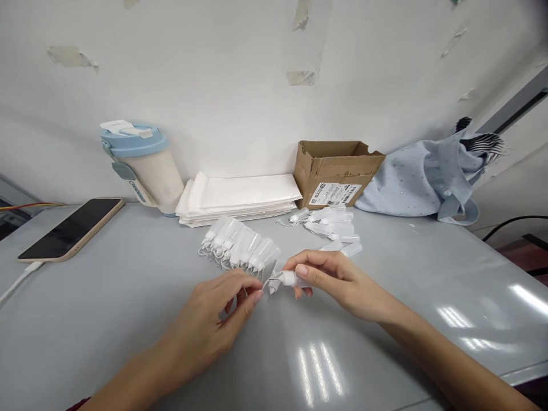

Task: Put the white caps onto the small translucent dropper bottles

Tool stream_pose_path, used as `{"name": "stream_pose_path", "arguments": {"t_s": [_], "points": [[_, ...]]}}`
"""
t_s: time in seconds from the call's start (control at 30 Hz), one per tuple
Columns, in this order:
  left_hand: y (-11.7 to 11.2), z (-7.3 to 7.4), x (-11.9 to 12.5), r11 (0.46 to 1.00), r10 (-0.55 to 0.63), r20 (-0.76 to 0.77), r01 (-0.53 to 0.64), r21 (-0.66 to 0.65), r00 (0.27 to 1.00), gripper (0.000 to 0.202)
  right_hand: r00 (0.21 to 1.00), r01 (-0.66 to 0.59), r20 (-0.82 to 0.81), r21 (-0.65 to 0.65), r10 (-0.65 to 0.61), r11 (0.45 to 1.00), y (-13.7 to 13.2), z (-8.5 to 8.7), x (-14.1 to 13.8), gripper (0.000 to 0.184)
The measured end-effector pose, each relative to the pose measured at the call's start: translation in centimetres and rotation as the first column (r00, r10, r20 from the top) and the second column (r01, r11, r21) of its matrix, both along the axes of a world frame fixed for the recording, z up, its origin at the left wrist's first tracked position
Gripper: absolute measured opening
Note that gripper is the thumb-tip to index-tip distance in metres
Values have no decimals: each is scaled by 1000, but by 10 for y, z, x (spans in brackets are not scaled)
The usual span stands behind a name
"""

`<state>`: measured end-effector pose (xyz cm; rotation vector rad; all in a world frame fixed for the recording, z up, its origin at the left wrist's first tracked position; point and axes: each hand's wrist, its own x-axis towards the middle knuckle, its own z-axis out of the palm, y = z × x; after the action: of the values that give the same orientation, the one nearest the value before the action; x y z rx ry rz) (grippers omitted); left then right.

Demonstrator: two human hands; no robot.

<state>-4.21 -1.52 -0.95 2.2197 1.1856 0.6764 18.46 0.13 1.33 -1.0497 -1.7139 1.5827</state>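
Observation:
My right hand pinches a small translucent squeeze bottle with a white neck and a thin metal needle tip, which points left. Thumb and fingers cover most of the bottle's body. My left hand is closed at the fingertips on a thin white cap strap by the needle tip. Whatever sits at the strap's end is hidden by the fingers. Just beneath the held bottle, another white bottle tip shows. A row of similar bottles lies behind my left hand, their thin straps toward me.
More loose bottles lie before an open cardboard box. White padded envelopes are stacked by the wall, beside a blue-lidded tumbler. A phone on a white cable lies left; a light-blue bag stands right.

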Motion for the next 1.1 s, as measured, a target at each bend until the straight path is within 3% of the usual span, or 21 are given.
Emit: {"name": "stream_pose_path", "arguments": {"t_s": [0.2,0.3,0.4,0.5,0.6,0.7,0.8,0.97,1.1], "points": [[1,0,0,999,7,-30,-9,-37,1000,20,990,-63,128,22,60,998,1,-2,0,28],[3,-5,-1,998,55,-46,-54,27,997,21,933,-74,360,219,-10,973,1,-7,-2,24],[5,-12,-2,990,45,-75,-35,138,996,22,840,-143,528,434,-123,889,1,-15,-4,22],[4,-17,-4,976,27,-105,-3,217,994,24,840,-155,517,515,-161,843,1,-19,-5,23],[3,-16,-3,977,46,-69,-31,210,997,22,896,-54,408,490,-174,870,0,-17,-6,23],[2,-11,0,989,89,13,-90,113,996,20,940,31,304,371,-153,928,-1,-11,-7,24],[0,-3,3,987,137,96,-128,-94,986,22,969,49,224,256,-108,966,-4,-7,-9,24],[-3,7,6,884,200,162,-107,-456,966,25,982,33,175,177,-65,984,-6,-5,-10,23],[-2,9,6,821,222,167,-92,-563,961,29,985,26,162,158,-52,987,-7,-4,-10,23]]}}
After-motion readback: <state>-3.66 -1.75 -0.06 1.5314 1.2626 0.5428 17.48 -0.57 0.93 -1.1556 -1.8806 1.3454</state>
